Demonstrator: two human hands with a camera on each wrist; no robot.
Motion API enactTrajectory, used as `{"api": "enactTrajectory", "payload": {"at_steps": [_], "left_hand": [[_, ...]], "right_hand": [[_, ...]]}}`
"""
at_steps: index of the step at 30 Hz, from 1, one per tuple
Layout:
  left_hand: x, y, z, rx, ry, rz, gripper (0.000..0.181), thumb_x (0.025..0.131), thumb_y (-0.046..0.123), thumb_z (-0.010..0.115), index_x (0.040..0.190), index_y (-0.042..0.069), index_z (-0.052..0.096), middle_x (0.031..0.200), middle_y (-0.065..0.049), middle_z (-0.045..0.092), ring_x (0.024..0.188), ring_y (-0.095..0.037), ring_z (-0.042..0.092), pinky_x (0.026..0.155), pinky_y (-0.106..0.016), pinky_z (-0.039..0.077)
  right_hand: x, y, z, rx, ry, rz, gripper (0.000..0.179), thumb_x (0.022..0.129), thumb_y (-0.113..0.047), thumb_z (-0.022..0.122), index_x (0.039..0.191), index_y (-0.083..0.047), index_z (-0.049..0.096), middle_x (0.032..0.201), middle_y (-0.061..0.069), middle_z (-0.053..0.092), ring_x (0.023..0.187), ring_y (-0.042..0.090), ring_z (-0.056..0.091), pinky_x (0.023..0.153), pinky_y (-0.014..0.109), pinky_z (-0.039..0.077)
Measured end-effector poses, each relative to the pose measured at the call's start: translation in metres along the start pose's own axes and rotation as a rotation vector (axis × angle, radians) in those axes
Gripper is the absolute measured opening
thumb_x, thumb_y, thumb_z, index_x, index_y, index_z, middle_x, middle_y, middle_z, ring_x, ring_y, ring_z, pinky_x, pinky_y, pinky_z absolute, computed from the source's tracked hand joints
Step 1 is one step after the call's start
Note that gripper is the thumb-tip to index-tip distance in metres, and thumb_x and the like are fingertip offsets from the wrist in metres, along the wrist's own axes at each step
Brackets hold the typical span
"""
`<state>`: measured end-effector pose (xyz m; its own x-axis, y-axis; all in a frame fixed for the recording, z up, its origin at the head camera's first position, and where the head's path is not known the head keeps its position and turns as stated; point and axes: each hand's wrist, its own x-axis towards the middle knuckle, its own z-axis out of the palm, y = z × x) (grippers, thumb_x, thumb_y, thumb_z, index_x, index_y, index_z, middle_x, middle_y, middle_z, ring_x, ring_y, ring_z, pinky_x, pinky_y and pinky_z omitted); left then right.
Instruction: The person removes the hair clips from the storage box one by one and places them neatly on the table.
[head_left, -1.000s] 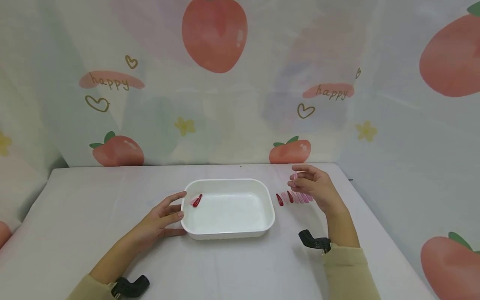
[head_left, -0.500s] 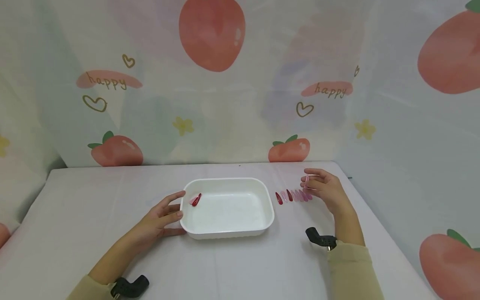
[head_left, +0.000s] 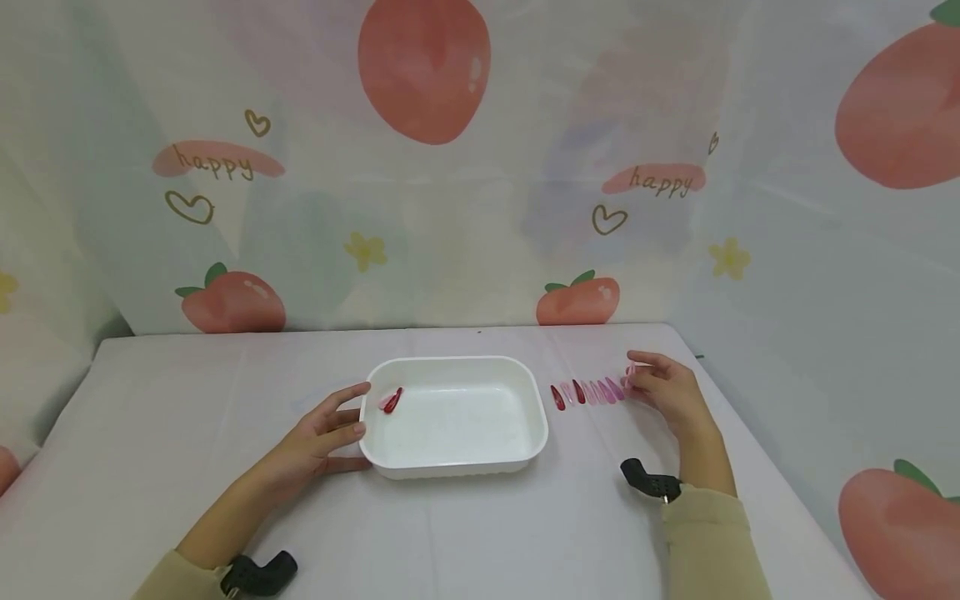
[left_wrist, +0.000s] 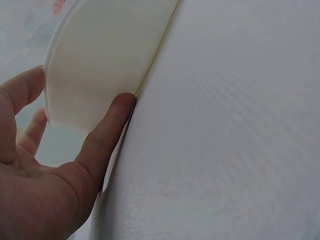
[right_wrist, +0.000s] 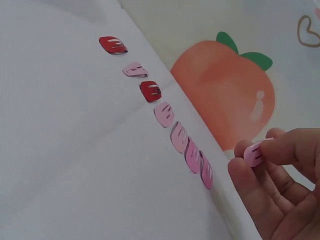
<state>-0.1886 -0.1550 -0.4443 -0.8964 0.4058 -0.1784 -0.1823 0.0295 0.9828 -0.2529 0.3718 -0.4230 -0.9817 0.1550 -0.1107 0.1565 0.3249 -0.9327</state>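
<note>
My left hand (head_left: 326,433) rests its fairly straight fingers against the left end of a white plastic tray (head_left: 457,471); the left wrist view shows the thumb (left_wrist: 107,135) low on the tray's outer wall. Inside the tray at its left lie a red snap hair clip (head_left: 393,401) and a light pink one (head_left: 386,402). My right hand (head_left: 667,392) pinches a pink snap hair clip (right_wrist: 253,156) between thumb and fingers, at the right end of a row of clips. That row has red clips (right_wrist: 151,91), light pink clips (right_wrist: 164,114) and darker pink clips (right_wrist: 192,156).
A white cloth covers the table (head_left: 450,542). Behind it hangs a backdrop (head_left: 465,267) printed with peaches, hearts and flowers. Each wrist wears a black camera mount, such as the right one (head_left: 648,482).
My right hand has moved right and slightly down, carrying the pink hair clip to the right end of the row. The left hand and the tray have stayed put.
</note>
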Motion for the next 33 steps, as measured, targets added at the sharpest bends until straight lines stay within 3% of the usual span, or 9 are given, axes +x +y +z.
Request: {"api": "enactTrajectory", "payload": {"at_steps": [5,13,20,27,33], "left_hand": [[0.000,-0.001,0.000,0.002,0.000,0.001,0.063,0.102,0.016,0.058,0.156,0.023,0.028,0.156,-0.025,0.028,0.132,-0.040,0.049,0.093,-0.051,0.056],[0.000,0.000,0.000,0.007,0.006,0.000,0.063,0.102,0.016,0.058,0.156,0.024,0.028,0.156,-0.025,0.028,0.131,-0.040,0.050,0.093,-0.051,0.056],[0.000,0.000,0.001,0.018,0.010,0.003,0.063,0.101,0.016,0.058,0.156,0.023,0.028,0.156,-0.025,0.029,0.131,-0.041,0.050,0.092,-0.051,0.056],[0.000,0.001,0.000,0.000,0.002,-0.004,0.063,0.102,0.017,0.058,0.156,0.024,0.027,0.156,-0.025,0.028,0.131,-0.040,0.050,0.093,-0.051,0.056],[0.000,0.001,0.000,-0.003,-0.005,-0.004,0.064,0.101,0.016,0.058,0.157,0.023,0.027,0.156,-0.025,0.028,0.132,-0.040,0.049,0.093,-0.051,0.056]], "right_hand": [[0.001,0.006,0.001,-0.075,0.035,0.031,0.047,0.099,-0.009,0.060,0.145,-0.003,0.049,0.113,0.011,0.061,0.087,0.008,0.066,0.080,0.021,0.059],[0.002,0.009,0.003,-0.311,0.105,0.043,0.040,0.098,-0.014,0.059,0.137,-0.008,0.058,0.120,0.017,0.064,0.092,0.021,0.060,0.071,0.023,0.051],[0.002,0.011,0.005,-0.414,0.081,-0.004,0.037,0.097,-0.011,0.060,0.132,-0.003,0.061,0.118,0.020,0.064,0.099,0.026,0.060,0.072,0.024,0.050],[0.001,0.011,0.006,-0.442,0.088,-0.023,0.037,0.097,-0.011,0.060,0.132,-0.002,0.061,0.121,0.022,0.064,0.109,0.033,0.059,0.082,0.033,0.050],[0.002,0.010,0.006,-0.402,0.094,-0.009,0.037,0.098,-0.013,0.057,0.135,-0.006,0.060,0.123,0.020,0.064,0.105,0.029,0.059,0.076,0.025,0.052]]}}
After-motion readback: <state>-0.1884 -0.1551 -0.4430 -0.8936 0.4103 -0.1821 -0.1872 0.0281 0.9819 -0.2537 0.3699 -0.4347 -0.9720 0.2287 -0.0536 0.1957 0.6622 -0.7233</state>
